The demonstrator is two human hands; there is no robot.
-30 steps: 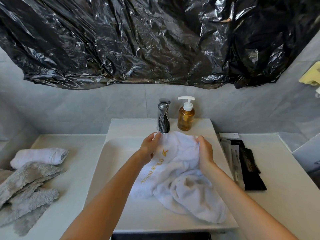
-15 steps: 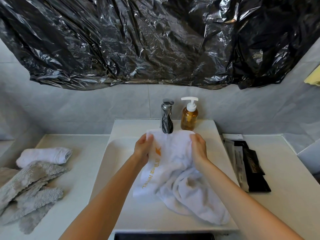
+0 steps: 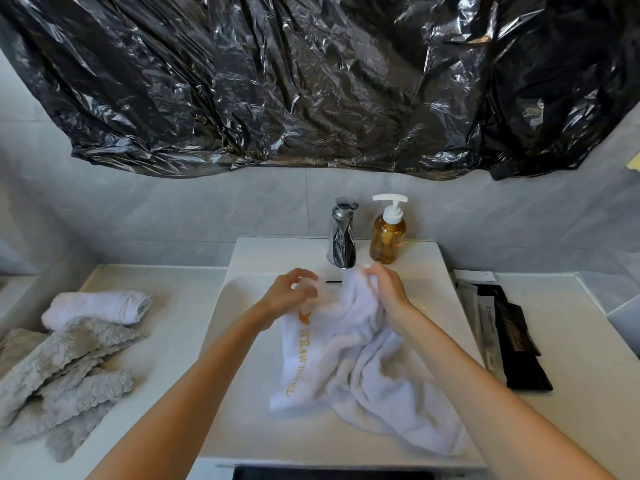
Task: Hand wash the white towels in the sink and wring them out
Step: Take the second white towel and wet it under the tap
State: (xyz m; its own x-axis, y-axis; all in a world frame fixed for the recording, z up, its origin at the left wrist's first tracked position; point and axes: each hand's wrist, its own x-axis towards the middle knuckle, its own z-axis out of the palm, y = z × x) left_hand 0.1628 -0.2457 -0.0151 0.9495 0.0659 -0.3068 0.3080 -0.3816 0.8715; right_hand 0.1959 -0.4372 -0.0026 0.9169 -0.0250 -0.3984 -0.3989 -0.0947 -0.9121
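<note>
A white towel [image 3: 360, 362] with gold lettering lies crumpled in the white sink [image 3: 242, 341], its lower end draped toward the front rim. My right hand [image 3: 389, 289] grips the bunched top edge just below the chrome faucet [image 3: 343, 237]. At the top of the lettered band, my left hand [image 3: 289, 294] has its fingers curled on the cloth and is blurred by motion. A second white towel [image 3: 97, 306] lies rolled on the left counter.
An amber soap pump bottle [image 3: 388, 233] stands right of the faucet. Grey fluffy cloths [image 3: 62, 368] are piled on the left counter. Black and white packets [image 3: 502, 334] lie on the right counter. Black plastic sheeting [image 3: 311, 81] hangs on the wall above.
The towel's top edge, spread wide between both hands before, is now bunched toward my right hand. My left hand dropped slightly and moved inward, and the sink's overflow slot now shows between the hands.
</note>
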